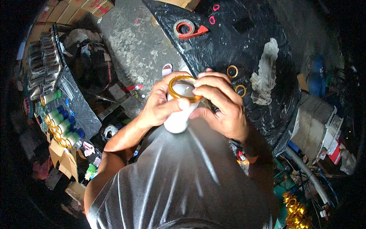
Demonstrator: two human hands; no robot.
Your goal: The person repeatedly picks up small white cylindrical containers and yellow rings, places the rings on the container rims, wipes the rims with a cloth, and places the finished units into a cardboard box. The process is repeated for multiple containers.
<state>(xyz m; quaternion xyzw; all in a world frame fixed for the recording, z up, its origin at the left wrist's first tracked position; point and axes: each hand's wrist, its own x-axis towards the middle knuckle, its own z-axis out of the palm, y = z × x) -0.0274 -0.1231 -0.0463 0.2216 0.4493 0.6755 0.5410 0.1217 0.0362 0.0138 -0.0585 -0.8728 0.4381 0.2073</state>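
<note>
A white cylinder, which looks like a candle with a short wick at its top, is held upright and slightly tilted in front of my chest. Around its upper end sits a shiny gold ring. My left hand wraps the cylinder from the left, its thumb pressed near the ring's lower edge. From the right, my right hand has curled fingers on the ring's rim and a thumb against the cylinder's side. Two loose gold rings lie on the black plastic sheet beyond the right hand.
On the sheet are a tape dispenser, pink scissors and crumpled clear plastic. At left, several capped cylinders stand on another table. Cardboard boxes are stacked far left; gold pieces hang at lower right.
</note>
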